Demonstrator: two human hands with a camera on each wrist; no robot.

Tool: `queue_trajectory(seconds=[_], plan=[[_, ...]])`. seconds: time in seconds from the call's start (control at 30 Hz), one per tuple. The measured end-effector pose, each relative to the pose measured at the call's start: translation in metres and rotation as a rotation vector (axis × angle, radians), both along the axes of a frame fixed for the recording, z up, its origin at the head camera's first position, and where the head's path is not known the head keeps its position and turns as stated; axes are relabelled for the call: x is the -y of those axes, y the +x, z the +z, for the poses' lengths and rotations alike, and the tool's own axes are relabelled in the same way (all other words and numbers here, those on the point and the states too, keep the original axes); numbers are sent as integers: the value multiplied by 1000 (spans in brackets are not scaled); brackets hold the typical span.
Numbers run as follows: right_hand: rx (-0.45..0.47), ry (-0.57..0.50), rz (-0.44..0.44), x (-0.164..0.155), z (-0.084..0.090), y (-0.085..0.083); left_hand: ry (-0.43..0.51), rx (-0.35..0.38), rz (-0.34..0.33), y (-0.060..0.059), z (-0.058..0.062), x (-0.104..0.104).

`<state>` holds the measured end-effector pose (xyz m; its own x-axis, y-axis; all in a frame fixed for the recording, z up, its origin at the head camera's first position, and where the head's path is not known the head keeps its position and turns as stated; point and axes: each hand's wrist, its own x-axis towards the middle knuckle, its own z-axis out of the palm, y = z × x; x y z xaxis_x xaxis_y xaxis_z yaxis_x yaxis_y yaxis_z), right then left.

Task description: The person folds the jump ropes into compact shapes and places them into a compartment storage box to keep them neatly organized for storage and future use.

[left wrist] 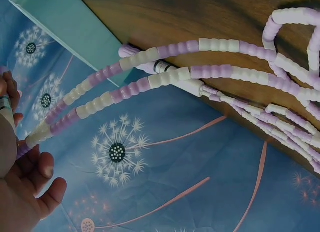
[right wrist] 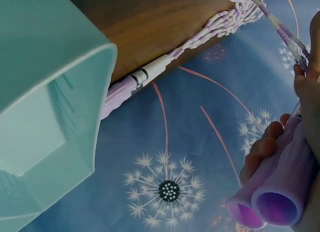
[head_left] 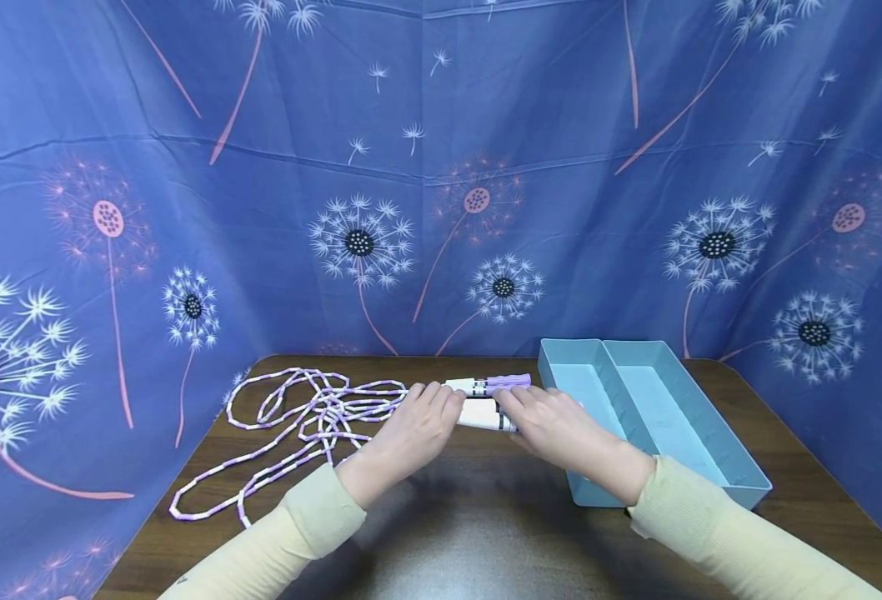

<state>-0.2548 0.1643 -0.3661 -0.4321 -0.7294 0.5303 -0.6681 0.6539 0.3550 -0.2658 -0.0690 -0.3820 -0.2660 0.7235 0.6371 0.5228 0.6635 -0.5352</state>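
My right hand (head_left: 549, 421) grips two jump rope handles (head_left: 481, 414) side by side. Their hollow purple ends (right wrist: 280, 187) stick out past its fingers in the right wrist view. At the white end of these handles, my left hand (head_left: 426, 414) holds on with curled fingers. Two strands of purple and white beads (left wrist: 135, 87) run from the left hand toward the rope pile. The beaded rope (head_left: 328, 408) lies in loose loops on the left of the table. Just behind the hands, another jump rope handle (head_left: 507, 382), white with a purple grip, lies on the table.
A pale blue-green tray (head_left: 598, 492) with two long compartments stands to the right, close beside my right forearm. The brown wooden table (head_left: 456, 533) meets a blue dandelion-print curtain (head_left: 283, 217) at its back and sides.
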Motion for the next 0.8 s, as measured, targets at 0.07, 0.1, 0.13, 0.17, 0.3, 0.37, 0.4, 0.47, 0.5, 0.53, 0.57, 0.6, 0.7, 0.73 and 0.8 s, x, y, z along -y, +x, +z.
queue_trajectory(seconds=[0.07,0.1,0.13,0.17,0.3,0.37,0.4,0.47,0.5,0.53,0.57,0.6,0.7,0.73,0.8], plan=[[-37,9,17,0,0,-1,-1,7,5,0,0,0],[-54,12,23,0,0,-1,1,13,5,1,0,0],[-69,16,28,0,0,-2,2,17,5,1,-1,0],[-83,19,31,0,0,-2,3,21,5,1,-1,0],[-120,24,39,-1,0,-3,3,48,4,2,-2,0],[-132,22,45,-2,0,-4,3,70,3,2,-2,0],[-136,21,47,-2,1,-4,2,84,5,3,-2,0],[-142,21,49,-2,2,-5,17,110,0,3,-2,0],[-141,19,48,-3,3,-5,33,127,-5,3,-2,0],[-139,17,46,-3,4,-5,55,136,-11,3,-2,0],[-135,17,41,-3,5,-5,79,144,-15,3,-2,1],[-132,18,36,-3,6,-5,105,155,-22,2,-3,1],[-128,18,26,-4,10,-3,177,185,-37,0,-7,4],[-128,19,24,-5,11,-3,193,192,-37,0,-9,5],[-136,18,25,-5,12,-3,221,230,-33,-1,-12,8]])
